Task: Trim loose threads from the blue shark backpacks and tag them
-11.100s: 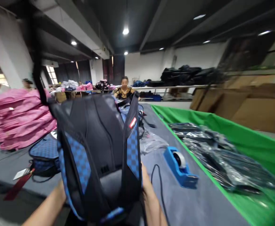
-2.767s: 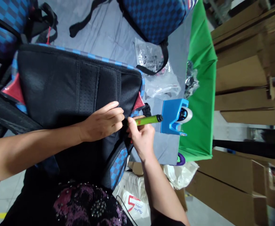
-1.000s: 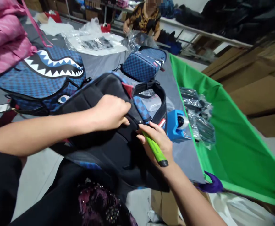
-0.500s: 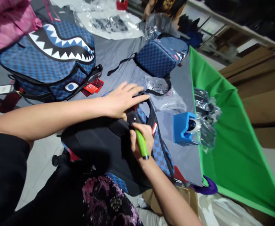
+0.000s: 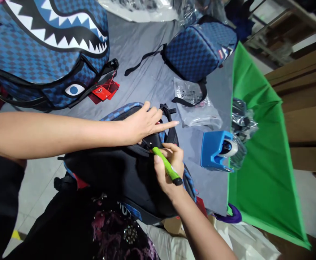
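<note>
Pen (image 5: 166, 167) clenched in my right fingers (image 5: 172, 146) slants up-left, tip on the backpack (image 5: 111, 173) under my flat, released left fingers (image 5: 165, 126)

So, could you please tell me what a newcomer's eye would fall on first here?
The large blue checkered backpack with a white-toothed shark mouth at the top left catches the eye first. In the middle, the right hand grips a lime-green pen-shaped tool against a black-backed backpack, and the left hand rests on that backpack with a finger outstretched. A bright green cloth fills the right side.
</note>
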